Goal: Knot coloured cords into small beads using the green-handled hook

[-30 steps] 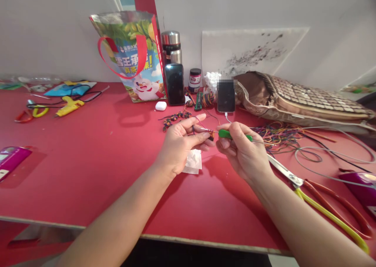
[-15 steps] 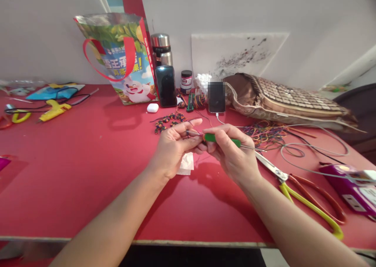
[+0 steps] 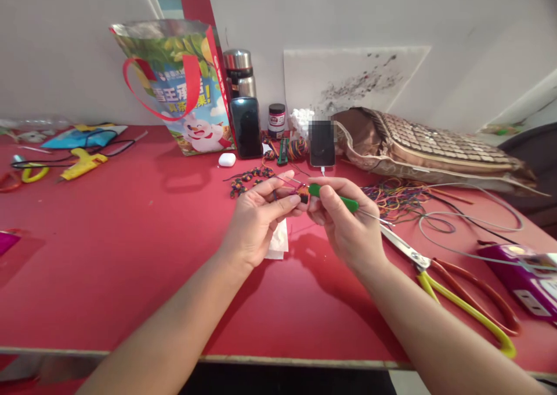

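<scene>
My left hand pinches a small multicoloured crochet piece between thumb and fingers, its forefinger raised with yarn running over it. In my right hand is a crochet hook with a green grip, closed in the fingers. The hook's metal end points left at the crochet piece, and its other thin end sticks out to the right. Just beyond my left hand lies a chain of dark multicoloured crocheted pieces. A white paper tissue lies on the table below my hands.
Scissors with red and yellow handles lie beside my right forearm. Loose yarn, a brown bag and a purple power strip are at right. Phones, a shopping bag and a flask stand behind; a yellow glue gun lies left.
My right hand with the hook has shifted slightly right, away from my left hand. More of the crochet piece now shows between them, and the left forefinger is raised a little.
</scene>
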`<state>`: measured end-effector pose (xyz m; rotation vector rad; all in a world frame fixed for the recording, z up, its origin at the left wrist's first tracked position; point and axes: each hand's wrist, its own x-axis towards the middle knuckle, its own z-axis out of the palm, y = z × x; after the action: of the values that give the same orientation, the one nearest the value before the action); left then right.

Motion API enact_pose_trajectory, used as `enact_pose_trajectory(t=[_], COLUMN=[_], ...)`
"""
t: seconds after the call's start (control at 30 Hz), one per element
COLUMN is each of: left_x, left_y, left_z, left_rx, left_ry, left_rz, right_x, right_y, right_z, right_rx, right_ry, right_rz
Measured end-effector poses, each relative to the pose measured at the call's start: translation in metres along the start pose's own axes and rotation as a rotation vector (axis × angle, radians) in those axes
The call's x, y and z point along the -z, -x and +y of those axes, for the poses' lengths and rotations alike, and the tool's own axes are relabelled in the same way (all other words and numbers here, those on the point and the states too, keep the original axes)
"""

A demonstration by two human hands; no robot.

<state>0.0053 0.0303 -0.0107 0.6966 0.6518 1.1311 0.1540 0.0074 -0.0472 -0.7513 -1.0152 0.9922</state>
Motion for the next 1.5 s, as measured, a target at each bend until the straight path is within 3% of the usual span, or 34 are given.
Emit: enact_pose_trajectory(t=[0.2,0.5,0.8,0.93,1.2,1.5], left_x=[0.001,0.001,0.006,0.004,0.0,0.004], left_y=[0.002,0.003,-0.002,0.001,0.004,0.002], left_z=[-0.002,0.002,0.002,0.0,-0.006,0.0], left_rx=[-0.051,-0.019,-0.052,-0.066,-0.086,-0.057], left_ry=[-0.088,-0.132,-0.19,-0.192,-0.196,-0.201], left_rz=[0.024,0.013,0.027,0.052,0.097,0.039], right_x=[-0.003,-0.004,-0.004,-0.001,0.001,0.005], right_y=[0.002,0.001,0.002,0.004,0.01,0.011], right_z=[-0.001,-0.006,-0.009,-0.011,-0.009,-0.009], right_rx=[-0.051,-0.089,-0.089,-0.034,0.247,0.258], right_ry=[-0.06,-0.015,-0.04,0.073,0.565,0.493], right_rz=[0.003,0.019,-0.066,-0.052,-0.027,-0.118])
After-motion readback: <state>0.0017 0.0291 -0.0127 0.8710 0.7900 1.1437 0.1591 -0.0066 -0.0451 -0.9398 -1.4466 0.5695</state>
